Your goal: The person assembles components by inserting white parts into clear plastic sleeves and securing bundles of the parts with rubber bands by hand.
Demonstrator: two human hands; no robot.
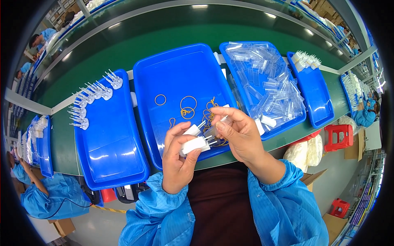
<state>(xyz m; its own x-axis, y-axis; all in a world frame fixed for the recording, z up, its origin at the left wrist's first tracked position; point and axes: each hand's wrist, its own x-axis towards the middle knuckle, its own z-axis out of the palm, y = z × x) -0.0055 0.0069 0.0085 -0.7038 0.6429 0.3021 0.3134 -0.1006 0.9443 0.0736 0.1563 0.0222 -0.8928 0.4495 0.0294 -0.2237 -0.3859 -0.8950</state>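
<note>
Green conveyor bench with 3 blue trays; both hands' fingers pinching white plugs.

Two white pronged plugs stacked, prongs pointing right; small clear sleeve at their tips, over blue tray.

This was a factory assembly line. A long green conveyor belt curved past beyond the fingers, and blue plastic trays sat in a row along the tabletop under and to both sides of them. The tray left of the fingers carried rows of white pronged plug parts; the one to their right was heaped with clear plastic sleeves. Other workers in blue smocks sat at matching trays farther along. Red stools and cardboard boxes stood on the floor to the right.
</note>
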